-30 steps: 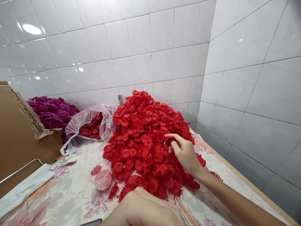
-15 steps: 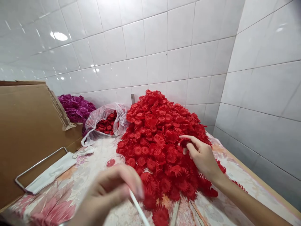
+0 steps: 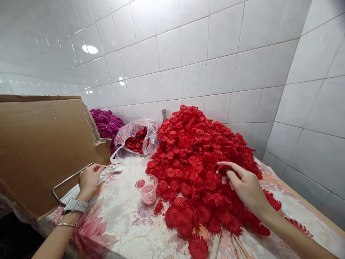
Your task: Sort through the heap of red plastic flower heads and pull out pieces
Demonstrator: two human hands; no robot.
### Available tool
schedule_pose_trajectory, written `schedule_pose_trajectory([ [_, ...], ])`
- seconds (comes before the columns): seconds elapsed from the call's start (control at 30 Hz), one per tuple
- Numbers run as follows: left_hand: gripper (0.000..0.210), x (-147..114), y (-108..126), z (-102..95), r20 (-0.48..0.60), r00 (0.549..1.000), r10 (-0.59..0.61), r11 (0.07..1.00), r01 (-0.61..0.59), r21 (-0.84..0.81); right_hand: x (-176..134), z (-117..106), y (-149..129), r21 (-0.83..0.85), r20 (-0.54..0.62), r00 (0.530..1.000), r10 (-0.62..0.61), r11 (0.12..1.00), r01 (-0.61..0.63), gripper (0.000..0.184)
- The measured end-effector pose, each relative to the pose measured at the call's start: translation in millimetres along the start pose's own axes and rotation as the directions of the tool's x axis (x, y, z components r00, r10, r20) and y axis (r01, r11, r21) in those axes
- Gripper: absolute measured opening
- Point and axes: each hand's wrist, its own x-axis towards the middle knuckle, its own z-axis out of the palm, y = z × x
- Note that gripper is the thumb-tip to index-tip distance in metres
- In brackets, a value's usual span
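Note:
My right hand [image 3: 246, 187] is closed in a pinch on a dark red flower [image 3: 223, 170] with frilled petals, held over the right side of a large heap of red flowers [image 3: 185, 158]. The fingers cover part of it. At the left, my left hand [image 3: 90, 178] is pinched shut by the cardboard box, above a strip of white paper [image 3: 70, 194]. From its fingertips a thin stick [image 3: 110, 166] points right, towards a crumpled white tissue [image 3: 116, 168]. Between both hands stands a clear plastic cup [image 3: 149, 192] with pinkish-red residue inside.
A cardboard box [image 3: 48, 151] with a metal wire frame [image 3: 72, 176] stands at the left. Behind are purple flowers [image 3: 106, 122] and a clear bag [image 3: 121, 138] of red pieces. Thin strips [image 3: 215, 246] lie at the front edge. Tiled walls [image 3: 194, 79] close the back and right.
My left hand has moved from the front middle to the left, beside the box, uncovering the cup. The view has turned slightly left. My right hand keeps its pinch on the flower.

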Motion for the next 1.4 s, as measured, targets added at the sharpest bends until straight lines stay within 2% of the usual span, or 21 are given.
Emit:
schedule_pose_trajectory([
  [0.07,0.029,-1,0,0.2,0.037,0.999,-0.014,0.998,0.012,0.063,0,-1,0,0.000,0.007,1.000,0.016,1.000,-0.016,0.040],
  [0.17,0.019,-7,1,-2.6,0.138,0.990,-0.006,0.989,-0.014,0.145,-1,-1,0,0.008,0.018,1.000,0.026,1.000,-0.026,0.039],
  [0.27,0.014,-15,10,-11.8,0.194,0.981,0.009,0.977,-0.050,0.209,0,0,0,0.026,0.023,1.000,0.014,1.000,-0.014,0.037],
  [0.37,0.022,-28,39,-30.1,0.137,0.989,0.063,0.969,-0.094,0.229,0,2,2,0.041,0.036,0.999,-0.007,0.999,0.006,0.035],
  [0.43,0.023,-45,75,-43.6,0.077,0.979,0.189,0.975,-0.196,0.101,0,3,4,0.066,0.073,0.997,-0.012,0.998,0.008,0.034],
  [0.47,0.024,-56,96,-48.7,0.068,0.956,0.286,0.958,-0.282,-0.056,1,3,4,0.089,0.099,0.995,-0.013,0.996,0.004,0.034],
  [0.53,0.026,-83,142,-52.4,0.061,0.890,0.451,0.839,-0.400,-0.368,2,4,5,0.140,0.147,0.989,-0.016,0.990,-0.005,0.035],
  [0.6,0.025,-112,185,-44.8,0.127,0.772,0.623,0.672,-0.446,-0.591,3,5,5,0.181,0.167,0.986,-0.030,0.983,0.000,0.035],
  [0.63,0.021,-125,202,-37.0,0.139,0.719,0.681,0.608,-0.450,-0.654,4,4,5,0.199,0.167,0.985,-0.039,0.980,0.005,0.034],
  [0.73,0.015,-150,236,-5.3,0.122,0.637,0.761,0.502,-0.460,-0.732,5,4,2,0.259,0.179,0.981,-0.069,0.966,0.020,0.032],
  [0.8,0.014,-155,243,14.0,0.121,0.610,0.783,0.466,-0.448,-0.763,3,3,-1,0.291,0.206,0.974,-0.098,0.956,0.035,0.030],
  [0.87,0.011,-154,242,26.8,0.116,0.612,0.782,0.445,-0.419,-0.792,1,3,-5,0.306,0.234,0.964,-0.130,0.950,0.054,0.028],
  [0.97,0.013,-151,235,35.0,0.120,0.622,0.773,0.425,-0.370,-0.826,-4,5,-8,0.318,0.261,0.954,-0.146,0.946,0.058,0.026],
  [1.07,0.013,-151,228,37.5,0.128,0.614,0.779,0.404,-0.335,-0.851,-6,7,-7,0.337,0.282,0.953,-0.109,0.941,0.008,0.023],
  [1.1,0.012,-151,226,38.3,0.124,0.623,0.772,0.404,-0.331,-0.853,-6,7,-6,0.348,0.290,0.953,-0.092,0.938,-0.016,0.023],
  [1.23,0.007,-154,222,43.8,0.046,0.678,0.733,0.413,-0.391,-0.822,-6,9,-4,0.352,0.299,0.953,-0.048,0.934,-0.063,0.023],
  [1.4,0.009,-155,220,49.7,-0.056,0.624,0.779,0.342,-0.498,-0.797,-7,9,-3,0.318,0.263,0.964,-0.031,0.946,-0.056,0.026],
])
